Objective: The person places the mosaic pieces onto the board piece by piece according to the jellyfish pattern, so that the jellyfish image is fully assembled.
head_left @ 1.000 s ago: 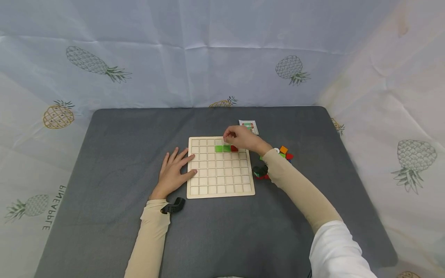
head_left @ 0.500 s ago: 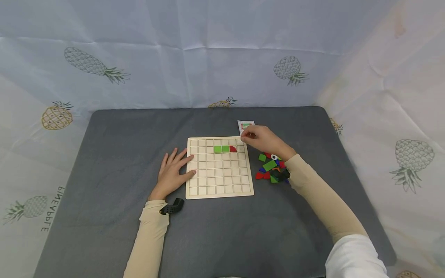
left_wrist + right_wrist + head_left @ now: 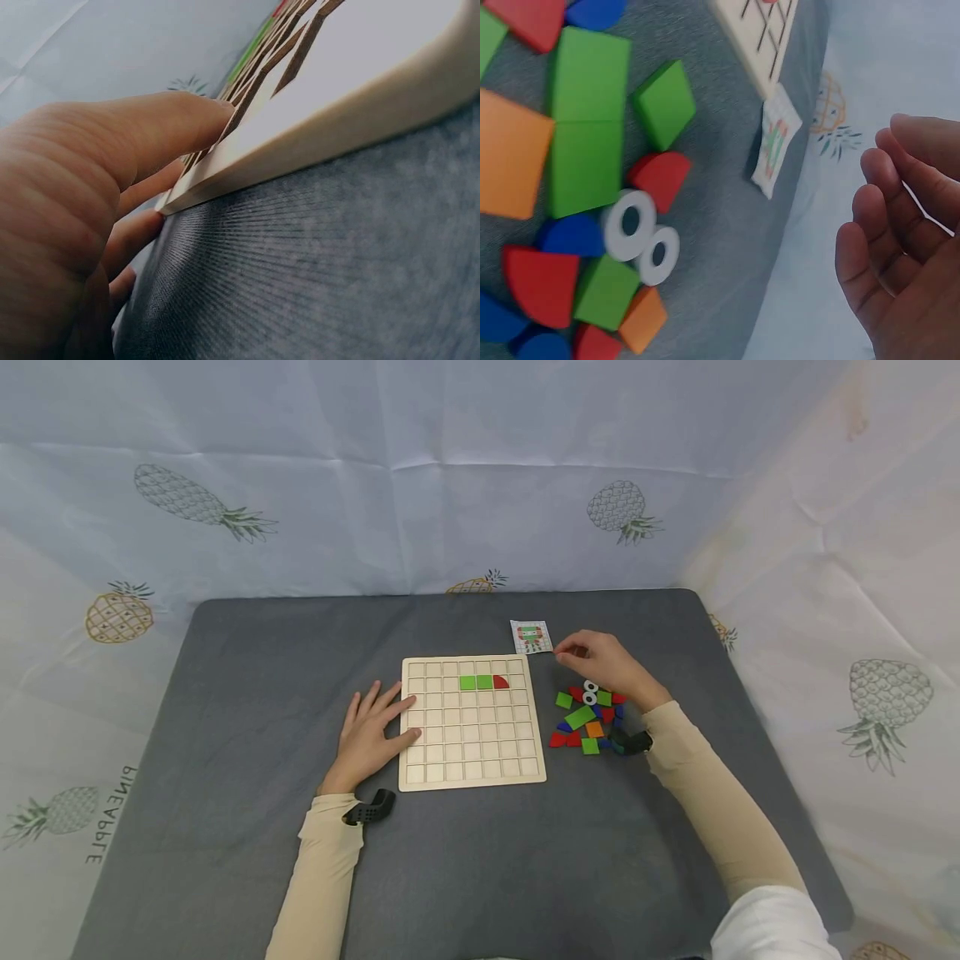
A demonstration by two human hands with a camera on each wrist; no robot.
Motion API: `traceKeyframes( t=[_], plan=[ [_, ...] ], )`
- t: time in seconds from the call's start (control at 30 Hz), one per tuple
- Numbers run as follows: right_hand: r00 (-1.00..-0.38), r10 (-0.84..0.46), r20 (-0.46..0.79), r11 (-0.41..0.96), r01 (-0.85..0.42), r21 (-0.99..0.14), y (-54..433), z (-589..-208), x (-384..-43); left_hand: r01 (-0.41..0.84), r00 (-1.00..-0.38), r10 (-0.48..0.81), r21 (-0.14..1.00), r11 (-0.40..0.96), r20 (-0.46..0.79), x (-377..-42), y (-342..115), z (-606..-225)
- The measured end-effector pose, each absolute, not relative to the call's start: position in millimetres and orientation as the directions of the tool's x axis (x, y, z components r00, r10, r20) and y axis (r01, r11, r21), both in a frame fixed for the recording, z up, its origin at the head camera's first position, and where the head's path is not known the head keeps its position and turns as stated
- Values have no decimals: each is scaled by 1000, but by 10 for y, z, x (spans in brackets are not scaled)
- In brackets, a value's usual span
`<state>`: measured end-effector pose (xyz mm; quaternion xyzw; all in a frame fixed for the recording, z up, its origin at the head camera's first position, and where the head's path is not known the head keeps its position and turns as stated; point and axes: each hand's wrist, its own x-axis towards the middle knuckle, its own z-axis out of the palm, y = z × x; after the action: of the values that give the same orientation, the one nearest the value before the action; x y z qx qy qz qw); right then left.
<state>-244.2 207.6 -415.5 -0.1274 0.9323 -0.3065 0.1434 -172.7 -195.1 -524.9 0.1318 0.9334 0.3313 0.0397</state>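
Note:
A pale wooden grid board (image 3: pixel 472 752) lies on the dark table. In its second row from the far side, two green squares (image 3: pixel 476 682) sit beside a red quarter-round piece (image 3: pixel 500 682). My left hand (image 3: pixel 369 739) rests at the board's left edge with fingers spread; the left wrist view shows its thumb (image 3: pixel 176 124) on the rim. Beyond the loose pieces, my right hand (image 3: pixel 606 664) hovers just right of a printed pattern card (image 3: pixel 531 637). In the right wrist view its fingers (image 3: pixel 866 255) are loosely bent, and nothing shows between them.
Right of the board lies a loose pile with a green block (image 3: pixel 589 124), orange squares (image 3: pixel 510 154), red quarter-rounds (image 3: pixel 544 285), blue pieces (image 3: pixel 570 236) and white rings (image 3: pixel 630 225). A pineapple-print cloth (image 3: pixel 420 518) hangs behind the table.
My right hand has moved right, from over the board's far rows, past the card to above the pile's far side. More of the pieces and card now show. My left hand stays put.

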Motion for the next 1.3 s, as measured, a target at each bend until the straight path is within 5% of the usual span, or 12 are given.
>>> traceKeyframes(
  t=[1.3],
  plan=[
    [-906,-367,-209,875,-260,-409,2138,-4675,-2078,209,-964,267,631,747,4,-1718,-1936,-5225]
  ],
)
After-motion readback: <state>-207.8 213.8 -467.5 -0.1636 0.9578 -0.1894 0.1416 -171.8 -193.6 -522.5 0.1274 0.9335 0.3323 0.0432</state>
